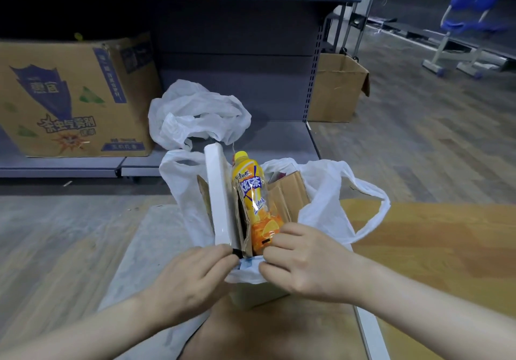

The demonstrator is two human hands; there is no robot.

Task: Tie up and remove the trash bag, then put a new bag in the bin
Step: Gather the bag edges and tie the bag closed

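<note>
While bottle [255, 200] stands inside, both hands [192, 278] [304, 262] pinch the trash bag [324, 206] rim.

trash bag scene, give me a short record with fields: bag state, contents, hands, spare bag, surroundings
bag state: trash bag open, untied, one handle loop hanging on the right
contents: yellow drink bottle, white flat box, cardboard pieces
hands: left hand and right hand both pinch the bag's near rim
spare bag: crumpled white bag behind, on the low shelf
surroundings: printed carton at left, plain brown box at right
</note>
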